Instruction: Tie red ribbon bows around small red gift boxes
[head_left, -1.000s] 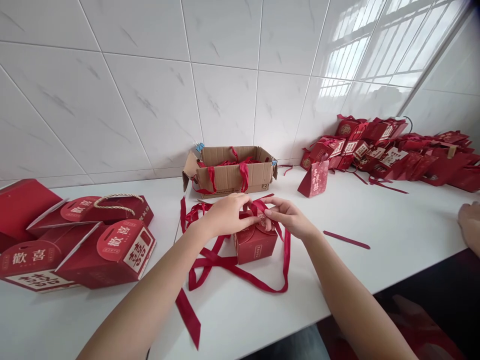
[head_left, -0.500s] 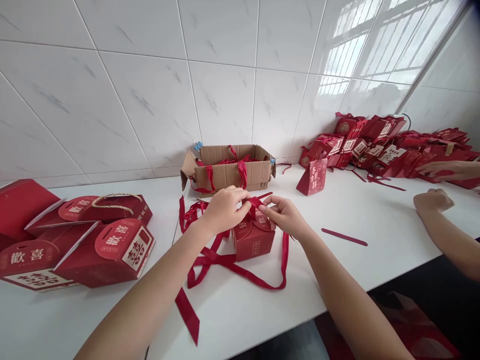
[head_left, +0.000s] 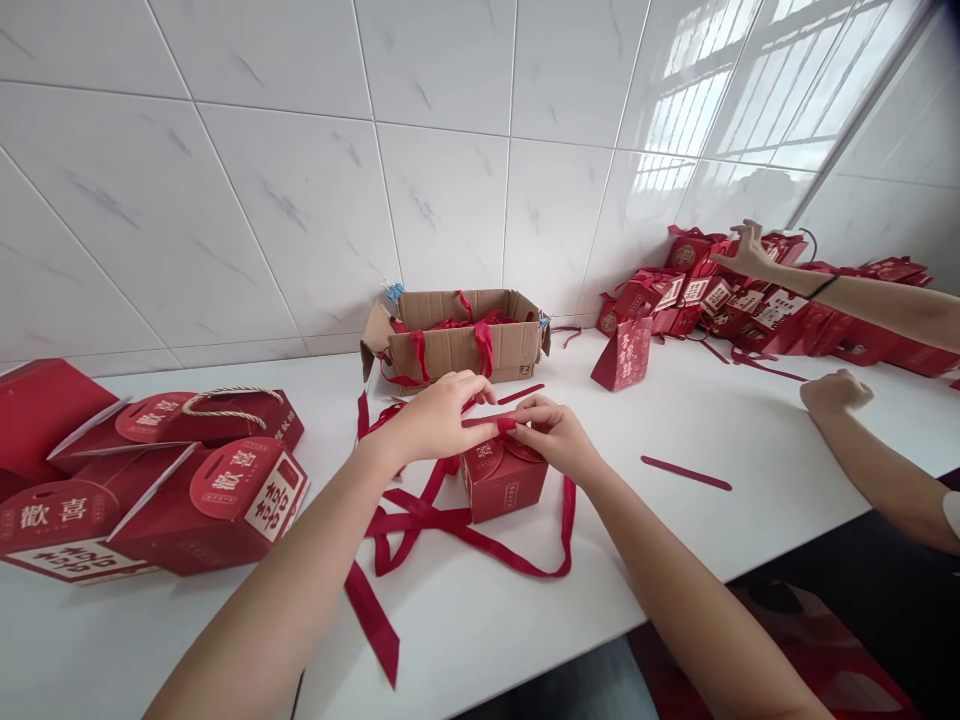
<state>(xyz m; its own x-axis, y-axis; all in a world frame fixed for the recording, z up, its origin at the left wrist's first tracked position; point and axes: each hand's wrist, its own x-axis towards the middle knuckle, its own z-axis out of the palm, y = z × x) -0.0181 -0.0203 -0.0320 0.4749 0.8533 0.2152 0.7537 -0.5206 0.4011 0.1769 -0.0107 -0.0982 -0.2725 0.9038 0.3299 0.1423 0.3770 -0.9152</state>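
Observation:
A small red gift box [head_left: 504, 492] with gold lettering sits on the white table in front of me. Just above its top, my left hand [head_left: 444, 418] pinches red ribbon [head_left: 568, 530] between thumb and fingers, with some fingertips lifted. From the other side, my right hand [head_left: 553, 436] grips the same ribbon close to the left thumb. My fingers partly hide the top of the box and the ribbon there. Long loops of ribbon lie around the box, and one cut end [head_left: 377, 630] points towards me.
Several larger red boxes [head_left: 217, 500] stand at left. Behind the gift box is a cardboard box [head_left: 465, 350] holding ribbons. To the right are a triangular red box [head_left: 624, 357], a flat red strip [head_left: 686, 473], a pile of red boxes [head_left: 694, 290] and a co-worker's arms [head_left: 862, 290].
My left hand has shifted slightly left and its fingers have lifted, and the ribbon between my hands is drawn sideways. A co-worker's hand has risen over the pile of boxes.

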